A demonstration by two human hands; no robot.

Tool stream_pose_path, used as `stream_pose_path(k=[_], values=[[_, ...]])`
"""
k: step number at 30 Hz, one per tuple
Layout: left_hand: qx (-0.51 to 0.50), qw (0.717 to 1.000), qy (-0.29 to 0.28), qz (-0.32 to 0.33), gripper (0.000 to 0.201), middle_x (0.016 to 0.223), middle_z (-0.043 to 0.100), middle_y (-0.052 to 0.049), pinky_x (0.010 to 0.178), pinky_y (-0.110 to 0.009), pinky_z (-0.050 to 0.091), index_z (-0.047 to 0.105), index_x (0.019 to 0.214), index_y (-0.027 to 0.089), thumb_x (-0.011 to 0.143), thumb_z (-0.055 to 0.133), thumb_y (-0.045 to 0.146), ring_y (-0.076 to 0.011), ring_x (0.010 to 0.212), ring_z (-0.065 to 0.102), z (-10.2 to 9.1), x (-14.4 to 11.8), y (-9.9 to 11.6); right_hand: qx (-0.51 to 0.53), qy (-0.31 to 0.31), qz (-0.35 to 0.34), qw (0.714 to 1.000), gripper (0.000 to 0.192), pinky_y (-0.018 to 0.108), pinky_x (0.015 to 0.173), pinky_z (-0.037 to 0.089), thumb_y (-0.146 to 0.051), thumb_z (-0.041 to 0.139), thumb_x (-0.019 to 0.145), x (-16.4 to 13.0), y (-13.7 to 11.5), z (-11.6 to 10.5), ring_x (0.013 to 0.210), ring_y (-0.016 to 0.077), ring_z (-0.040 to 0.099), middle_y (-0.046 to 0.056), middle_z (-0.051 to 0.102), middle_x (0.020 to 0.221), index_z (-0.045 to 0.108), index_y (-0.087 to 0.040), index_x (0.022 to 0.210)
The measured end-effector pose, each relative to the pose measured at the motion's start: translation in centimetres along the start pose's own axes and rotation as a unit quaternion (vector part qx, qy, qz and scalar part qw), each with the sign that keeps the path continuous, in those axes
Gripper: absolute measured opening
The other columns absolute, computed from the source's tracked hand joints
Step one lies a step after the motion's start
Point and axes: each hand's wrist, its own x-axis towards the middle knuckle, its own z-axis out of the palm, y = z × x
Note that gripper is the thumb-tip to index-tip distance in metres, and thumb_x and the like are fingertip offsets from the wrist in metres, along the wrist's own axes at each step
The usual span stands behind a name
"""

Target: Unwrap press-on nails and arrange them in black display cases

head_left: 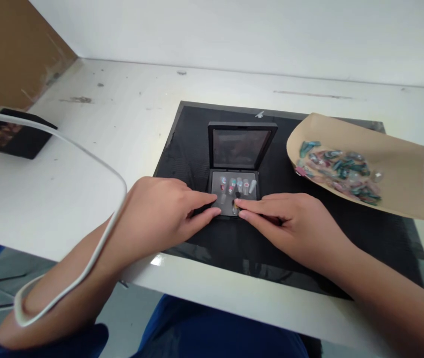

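Note:
A small black display box (210,186) stands with its clear-windowed lid (239,149) tilted up. On its grey insert (227,211) is a row of decorated press-on nails (239,185), with a clear nail (223,199) below them at the left. The thumb and forefinger of my left hand (159,214) grip the box's left edge. My right hand (301,223) pinches a press-on nail (235,208) against the lower middle of the insert. Its fingertips partly cover that nail.
A tan paper tray (398,164) holds many loose nails (350,169) to the right, partly over the black mat (189,144). A white cable (103,166) loops around my left forearm. A black box (18,132) stands at far left on the white table (122,109).

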Motion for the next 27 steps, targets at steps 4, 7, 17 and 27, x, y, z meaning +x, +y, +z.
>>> stream_pose_path(k=[4, 7, 17, 27], values=[[-0.021, 1.0, -0.022, 0.002, 0.023, 0.061, 0.066, 0.003, 0.05, -0.026, 0.024, 0.077, 0.106, 0.031, 0.096, 0.059, 0.041, -0.0155, 0.056, 0.06, 0.0, 0.0, 0.2, -0.005, 0.006, 0.018, 1.0, 0.022, 0.025, 0.049, 0.038, -0.03, 0.068, 0.093, 0.2, -0.1, 0.3, 0.06, 0.0122, 0.067, -0.003, 0.082, 0.085, 0.08, -0.034, 0.111], [-0.031, 0.999, -0.029, 0.008, 0.023, 0.06, 0.065, 0.004, 0.05, -0.026, 0.024, 0.077, 0.106, 0.031, 0.095, 0.057, 0.033, -0.015, 0.054, 0.059, -0.1, 0.1, 0.4, -0.003, 0.022, 0.017, 1.0, 0.02, 0.026, 0.051, 0.042, -0.032, 0.068, 0.093, 0.4, -0.2, 0.5, 0.062, 0.0142, 0.07, -0.002, 0.082, 0.089, 0.082, -0.032, 0.108], [-0.02, 0.999, -0.037, 0.008, 0.027, 0.059, 0.065, 0.002, 0.051, -0.027, 0.026, 0.077, 0.111, 0.03, 0.096, 0.057, 0.038, -0.0177, 0.054, 0.061, 0.0, -0.1, 0.5, -0.002, 0.081, -0.025, 0.996, 0.016, 0.03, 0.067, 0.056, -0.026, 0.067, 0.093, 0.5, -0.4, 1.4, 0.081, 0.0208, 0.078, -0.002, 0.082, 0.091, 0.083, -0.026, 0.092], [-0.028, 0.999, -0.005, 0.031, 0.036, 0.061, 0.067, 0.002, 0.049, -0.027, 0.032, 0.078, 0.108, 0.024, 0.099, 0.054, 0.049, -0.015, 0.051, 0.062, 0.1, -0.6, 0.6, 0.033, 0.101, -0.078, 0.991, 0.016, 0.025, 0.072, 0.054, -0.025, 0.065, 0.095, 0.7, -0.3, 2.0, 0.081, 0.0153, 0.077, -0.002, 0.082, 0.092, 0.081, -0.024, 0.099]])
